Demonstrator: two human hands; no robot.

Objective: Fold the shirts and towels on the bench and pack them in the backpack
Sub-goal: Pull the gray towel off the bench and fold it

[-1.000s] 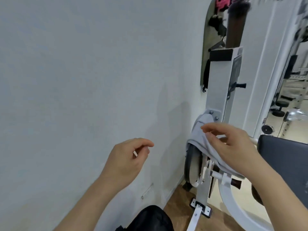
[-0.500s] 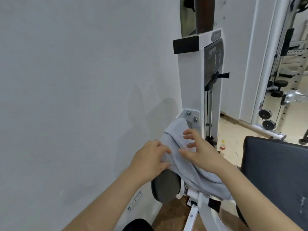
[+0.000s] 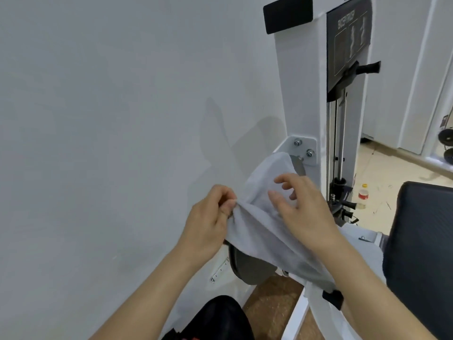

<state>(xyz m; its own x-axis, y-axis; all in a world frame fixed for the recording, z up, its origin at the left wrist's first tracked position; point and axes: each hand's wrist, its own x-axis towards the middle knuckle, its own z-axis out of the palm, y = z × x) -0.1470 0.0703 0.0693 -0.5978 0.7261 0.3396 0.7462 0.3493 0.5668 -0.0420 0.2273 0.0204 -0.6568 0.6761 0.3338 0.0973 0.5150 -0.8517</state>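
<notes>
Head view: left hand [image 3: 208, 218] pinches the grey towel [image 3: 264, 231] at its left edge, fingers curled; right hand [image 3: 302, 208] rests on it, fingers loosely spread. It drapes over a grey disc [image 3: 247, 268] on the white machine [image 3: 299, 94], above the black backpack [image 3: 215, 317].

Backpack [image 3: 218, 317] cut off by btm edge; towel [image 3: 264, 231] end behind R forearm [image 3: 367, 278].

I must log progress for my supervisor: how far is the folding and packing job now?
Done: no folded item shows anywhere. In hand: the left hand pinches the edge of a grey towel draped over the gym machine; the right hand rests on it. Left: folding it and packing it into the black bag below.
</notes>
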